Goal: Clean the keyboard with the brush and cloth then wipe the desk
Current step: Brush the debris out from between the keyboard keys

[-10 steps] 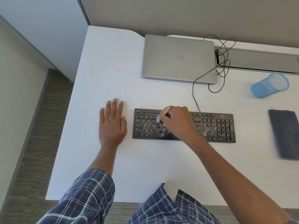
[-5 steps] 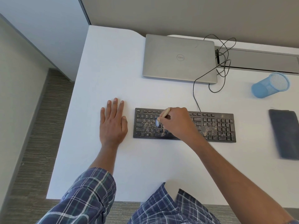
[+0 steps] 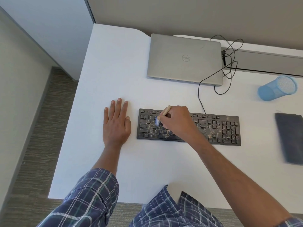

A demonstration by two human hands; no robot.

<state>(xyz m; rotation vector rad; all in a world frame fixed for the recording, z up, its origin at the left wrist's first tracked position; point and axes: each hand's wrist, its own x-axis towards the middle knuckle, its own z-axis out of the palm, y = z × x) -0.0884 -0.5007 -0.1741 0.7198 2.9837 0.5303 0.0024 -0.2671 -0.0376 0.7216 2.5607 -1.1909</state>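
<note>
Straight down from head height, a white desk (image 3: 114, 71) fills most of the view. Its left edge meets grey striped carpet (image 3: 41, 128) and a pale partition wall (image 3: 49, 22), and a taupe wall panel (image 3: 180, 12) rises behind it. A grey cable channel (image 3: 265, 61) runs along the desk's far right side. A closed silver laptop (image 3: 185, 58) sits at the back centre. A thin black cable (image 3: 199, 94) loops from the channel past the laptop's right corner down to a black keyboard (image 3: 218, 128), which lies near the middle of the desk. Tan crumbs (image 3: 213, 134) speckle the keyboard, thickest on the lower letter rows and beside the number pad. Well to the right of the keyboard, near the channel, sits a blue mesh cup (image 3: 277, 88); its pale mesh bottom shows through its mouth. Nearer than the cup, at the right edge, a folded dark grey cloth (image 3: 290, 138) lies flat on the desk, blurred. The left hand (image 3: 116, 126) rests palm down on the desk just beside the keyboard's left end, fingers straight, holding nothing. The right hand (image 3: 177, 123) is over the keyboard's left half, fingers curled around a small brush (image 3: 166, 110). The brush's pale wooden handle pokes out past the thumb, and its blue bristles touch the upper letter keys. A plaid sleeve (image 3: 91, 194) covers the left upper arm.
</note>
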